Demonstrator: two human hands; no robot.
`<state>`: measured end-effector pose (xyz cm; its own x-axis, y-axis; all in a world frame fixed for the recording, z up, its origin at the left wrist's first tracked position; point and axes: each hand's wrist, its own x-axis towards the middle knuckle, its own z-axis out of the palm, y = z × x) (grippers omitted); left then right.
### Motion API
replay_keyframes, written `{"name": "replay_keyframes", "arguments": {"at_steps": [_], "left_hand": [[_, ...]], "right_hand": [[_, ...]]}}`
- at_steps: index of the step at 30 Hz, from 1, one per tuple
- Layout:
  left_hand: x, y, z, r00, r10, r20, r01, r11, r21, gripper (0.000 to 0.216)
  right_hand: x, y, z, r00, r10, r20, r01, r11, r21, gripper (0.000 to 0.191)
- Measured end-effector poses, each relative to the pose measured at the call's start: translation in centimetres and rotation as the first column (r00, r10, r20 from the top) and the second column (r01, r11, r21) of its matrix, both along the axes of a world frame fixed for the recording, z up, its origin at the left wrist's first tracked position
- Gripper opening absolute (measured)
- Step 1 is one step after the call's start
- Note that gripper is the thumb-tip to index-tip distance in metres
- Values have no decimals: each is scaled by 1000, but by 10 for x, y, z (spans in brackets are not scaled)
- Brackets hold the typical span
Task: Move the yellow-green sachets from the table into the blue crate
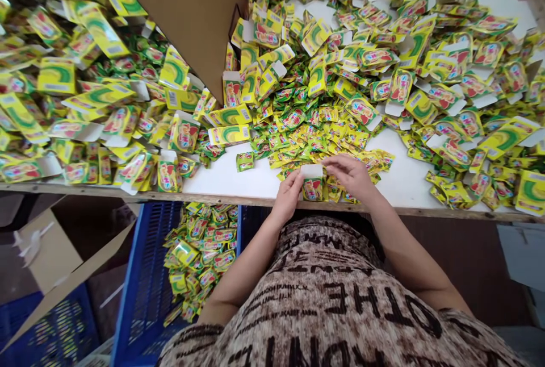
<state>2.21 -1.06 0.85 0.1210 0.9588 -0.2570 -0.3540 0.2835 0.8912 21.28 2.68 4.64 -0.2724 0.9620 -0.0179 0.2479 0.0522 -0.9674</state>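
Note:
My left hand [288,195] grips a small yellow-and-green carton [313,190] by its left side, near the table's front edge. The carton's white flap [312,171] stands up at its top end. At the carton's upper right, my right hand [351,178] has its fingers bent together, with the fingertips close to the flap. Whatever lies between those fingertips is too small to make out. Just beyond both hands spreads a heap of small yellow and green sachets [298,142]. A lone green sachet [244,161] lies to the left of it.
Many similar cartons [451,100] are piled across the white table [221,176], to the right and at the back. More cartons [102,105] lie left of a brown cardboard panel [183,3]. Below the edge, a blue crate [142,276] holds packets [202,253], beside an open cardboard box [55,242].

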Motion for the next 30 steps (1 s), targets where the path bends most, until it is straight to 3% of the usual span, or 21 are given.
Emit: {"name": "replay_keyframes", "arguments": {"at_steps": [1,3,5,7,10,13,16,19,23,26,30], "left_hand": [[-2,0,2,998,-1,65,4,999,-46,35],[-7,3,8,982,-55,179,81,987,-138,29],[-11,7,15,965,-119,234,168,965,-200,29],[-12,10,19,973,-103,206,147,966,-212,35],[-10,10,18,999,40,16,-38,993,-108,30],[-5,6,11,985,111,-133,-111,994,10,26],[-2,6,5,981,124,-147,-118,992,54,29],[-1,9,3,979,119,-164,-100,988,119,26],[-6,14,-2,942,131,-308,-12,933,359,15],[-9,14,-6,905,147,-398,85,857,508,18],[-9,11,-10,890,94,-446,171,838,518,18]], "right_hand": [[-1,-5,-2,995,-66,-75,54,988,-145,25],[-6,-14,-4,983,-81,-165,10,921,-390,30],[-14,-20,-3,984,-48,-172,-38,884,-465,26],[-21,-21,0,991,-88,-102,47,936,-348,22],[-26,-18,3,988,-142,-55,136,984,-113,22],[-26,-14,1,986,-135,-101,121,984,-134,25],[-25,-13,-4,979,-180,-94,161,969,-187,28],[-25,-15,-7,975,-209,-73,197,970,-139,27],[-21,-17,-11,985,-173,-21,174,972,155,16],[-15,-19,-14,988,-140,67,108,927,359,13],[-5,-28,-17,978,-42,205,-59,884,463,19]]}}
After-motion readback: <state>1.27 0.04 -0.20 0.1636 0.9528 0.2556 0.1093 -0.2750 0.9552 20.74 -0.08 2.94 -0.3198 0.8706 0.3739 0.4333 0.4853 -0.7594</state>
